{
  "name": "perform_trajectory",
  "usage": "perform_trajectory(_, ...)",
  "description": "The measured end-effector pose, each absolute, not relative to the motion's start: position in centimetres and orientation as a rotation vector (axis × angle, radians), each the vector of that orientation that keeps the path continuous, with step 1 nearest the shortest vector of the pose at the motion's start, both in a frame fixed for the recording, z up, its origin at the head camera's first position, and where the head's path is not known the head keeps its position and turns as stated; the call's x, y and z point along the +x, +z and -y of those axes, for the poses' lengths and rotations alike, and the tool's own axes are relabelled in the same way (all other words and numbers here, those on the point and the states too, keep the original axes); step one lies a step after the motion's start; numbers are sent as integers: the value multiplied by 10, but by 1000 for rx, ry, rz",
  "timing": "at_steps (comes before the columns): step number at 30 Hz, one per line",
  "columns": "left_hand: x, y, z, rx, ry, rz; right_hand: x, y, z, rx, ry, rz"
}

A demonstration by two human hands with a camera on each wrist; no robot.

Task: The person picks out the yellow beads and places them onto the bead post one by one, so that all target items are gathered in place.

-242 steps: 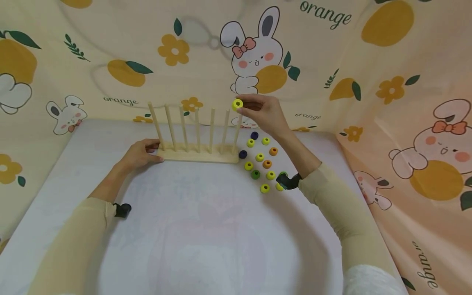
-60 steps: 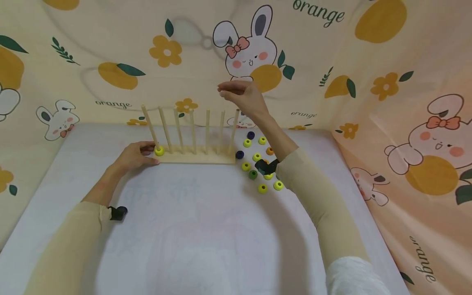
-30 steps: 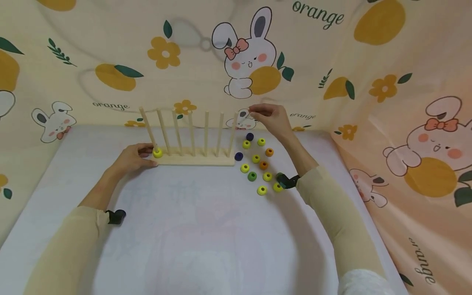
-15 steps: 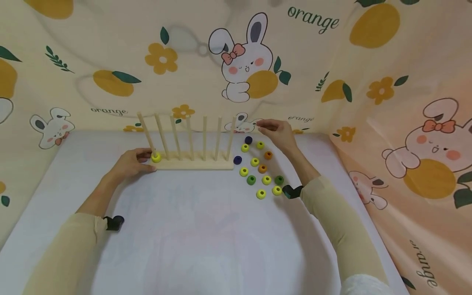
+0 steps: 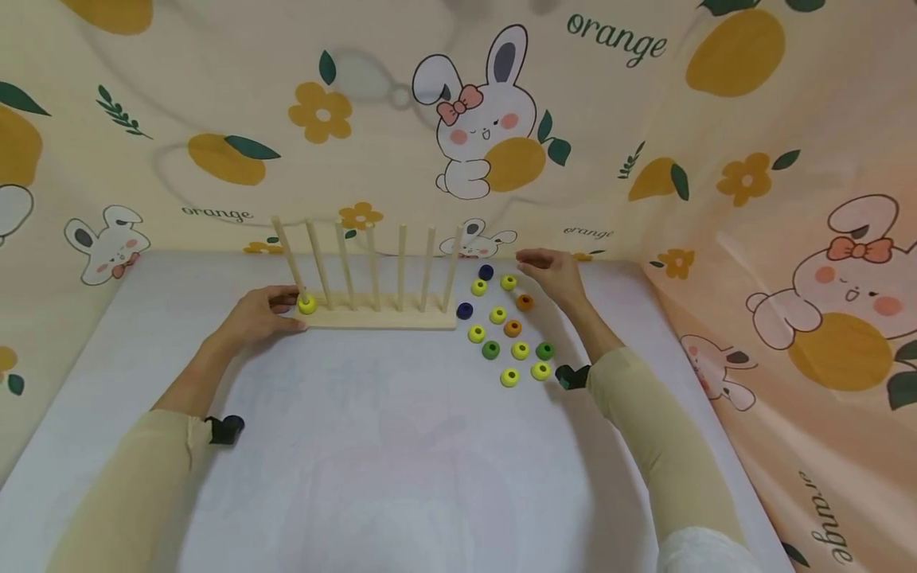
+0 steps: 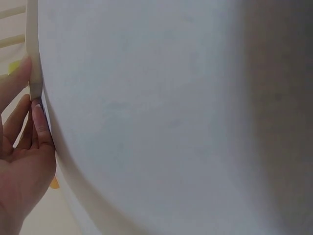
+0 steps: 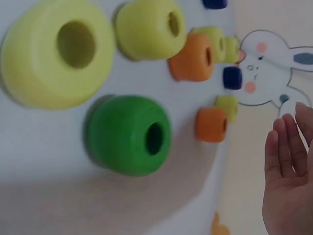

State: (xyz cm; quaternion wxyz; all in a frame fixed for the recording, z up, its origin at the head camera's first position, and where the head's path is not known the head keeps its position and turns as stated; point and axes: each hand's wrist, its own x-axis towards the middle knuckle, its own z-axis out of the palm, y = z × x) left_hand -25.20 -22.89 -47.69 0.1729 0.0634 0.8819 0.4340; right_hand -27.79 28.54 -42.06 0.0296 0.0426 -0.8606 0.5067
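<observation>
While the left hand (image 5: 252, 320) pinches the left end of the wooden rack (image 5: 383, 320), one yellow bead (image 5: 307, 305) sits low on the leftmost peg (image 5: 288, 256). And the right hand (image 5: 557, 277), empty, fingers relaxed, hovers beside the loose beads (image 5: 497, 318) just right of the rack! Best bet, I'd say: pinch one by its rounded sides, the rack braced firm.

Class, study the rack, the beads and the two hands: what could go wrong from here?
1. The right hand hovers beside scattered loose beads, so reaching for one might knock others rolling.
2. A dark blue bead lies right by the right end of the rack; a small shift of the rack could push it.
3. The left hand grips only the rack's left end, so bumping the pegs farther along might swing it.
</observation>
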Motion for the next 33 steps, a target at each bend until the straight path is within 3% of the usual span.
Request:
perform_trajectory(8, -254, -477, 228, 167, 1222, -2511, -289, -454, -298, 34, 1583, 2688)
perform_trajectory(33, -253, -475, 227, 164, 1241, -2512, -302, -474, -291, -214, 1518, 2929)
